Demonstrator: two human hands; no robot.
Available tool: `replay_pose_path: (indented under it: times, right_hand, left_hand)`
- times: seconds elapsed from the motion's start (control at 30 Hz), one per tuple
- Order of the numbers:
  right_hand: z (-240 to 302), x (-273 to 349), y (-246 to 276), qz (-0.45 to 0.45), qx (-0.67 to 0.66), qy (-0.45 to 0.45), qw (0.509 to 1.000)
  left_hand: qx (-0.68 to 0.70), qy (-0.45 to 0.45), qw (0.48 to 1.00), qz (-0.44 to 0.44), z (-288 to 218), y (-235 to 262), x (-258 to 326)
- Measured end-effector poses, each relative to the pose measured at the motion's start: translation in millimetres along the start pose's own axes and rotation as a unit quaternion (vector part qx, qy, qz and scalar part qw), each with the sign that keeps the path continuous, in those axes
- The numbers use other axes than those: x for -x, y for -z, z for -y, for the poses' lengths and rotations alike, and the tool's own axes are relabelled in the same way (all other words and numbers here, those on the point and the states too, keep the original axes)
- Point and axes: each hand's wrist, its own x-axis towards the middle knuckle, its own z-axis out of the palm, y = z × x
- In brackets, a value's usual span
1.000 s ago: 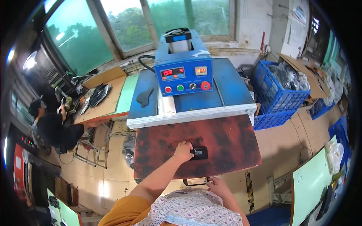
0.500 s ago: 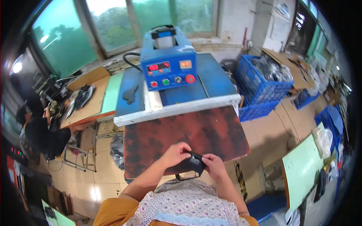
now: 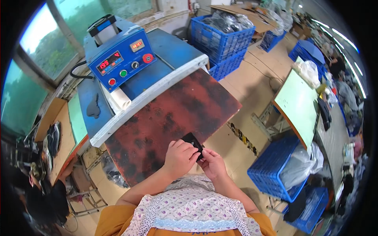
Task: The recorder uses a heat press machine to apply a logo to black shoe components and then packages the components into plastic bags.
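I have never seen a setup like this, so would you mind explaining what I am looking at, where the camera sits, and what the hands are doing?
The picture comes from a wide fisheye camera worn on a person's head and looking down, so straight edges bend near the rim and the person's own forearms enter from the bottom. The left hand and the right hand are bare and together hold a small flat black piece at the near edge of a worn reddish-brown work plate. Apart from that piece, I can see nothing lying on the plate. Behind it stands a blue machine with a control box carrying red number displays, knobs and round buttons. A dark flat piece lies on its left shelf. Blue plastic crates stand on the floor to the right, and another person is at lower left.
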Motion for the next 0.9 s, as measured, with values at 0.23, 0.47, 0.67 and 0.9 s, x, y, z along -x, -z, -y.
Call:
replay_pose_path:
  times: [0.23, 0.47, 0.67, 0.9]
  right_hand:
    - [-29, 56, 27, -0.086, -0.053, 0.084, 0.991]
    - [-47, 113, 93, -0.099, -0.140, 0.176, 0.969]
    - [-55, 190, 148, -0.199, -0.195, 0.245, 0.929]
    - [-97, 285, 212, -0.302, -0.196, 0.316, 0.878]
  left_hand:
    - [-0.017, -0.131, 0.988, 0.080, -29, -16, 23]
    - [0.235, 0.007, 0.965, 0.114, -73, -51, 29]
    - [0.541, 0.361, 0.746, 0.145, -69, -83, 21]
    - [0.483, 0.320, 0.737, 0.348, -150, -124, 83]
